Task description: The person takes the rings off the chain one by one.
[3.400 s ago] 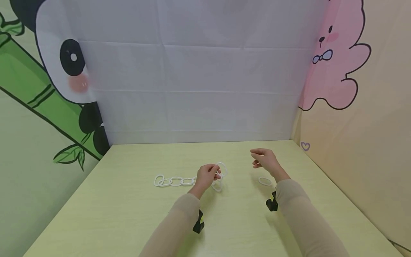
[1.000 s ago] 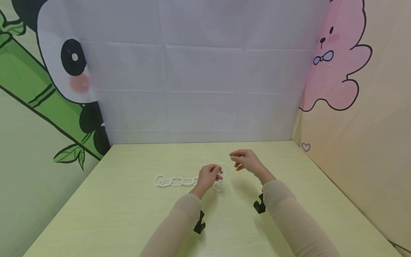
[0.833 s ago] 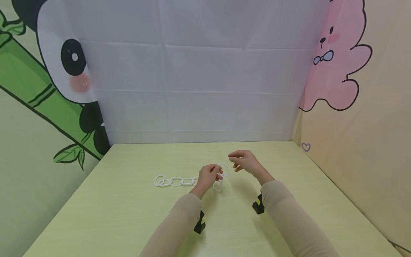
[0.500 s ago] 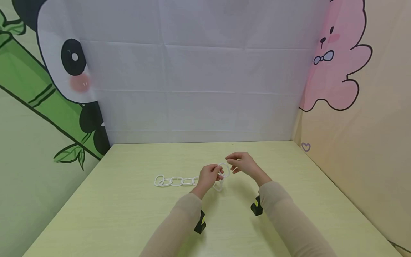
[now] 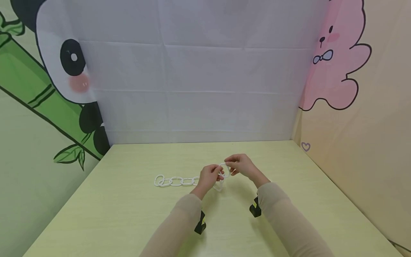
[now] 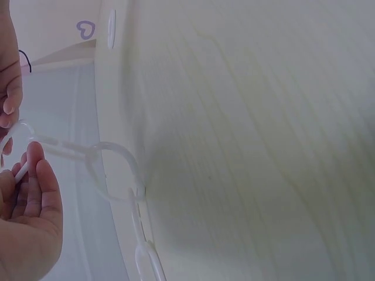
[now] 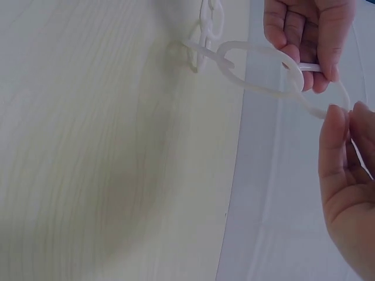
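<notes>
A white plastic chain (image 5: 182, 181) lies along the table, its right end lifted. My left hand (image 5: 208, 177) pinches the raised end link (image 7: 344, 91) between thumb and fingers. On the other side of that same link, my right hand (image 5: 241, 166) has its thumb and fingertips closed, close to my left hand. In the right wrist view another link (image 7: 258, 45) hangs from the held one, and the chain runs down from it to the table. A separate white link (image 6: 111, 28) lies on the table in the left wrist view; my right arm hides it in the head view.
The pale yellow table (image 5: 128, 214) meets a white cloth backdrop (image 5: 199, 71) at its back edge. Painted walls stand on both sides, with a panda (image 5: 54, 53) at left and a pink bear (image 5: 340, 71) at right.
My right hand has moved left and slightly down, from above the loose link to the raised end link, and now pinches it. My left hand has stayed almost still with its hold.
</notes>
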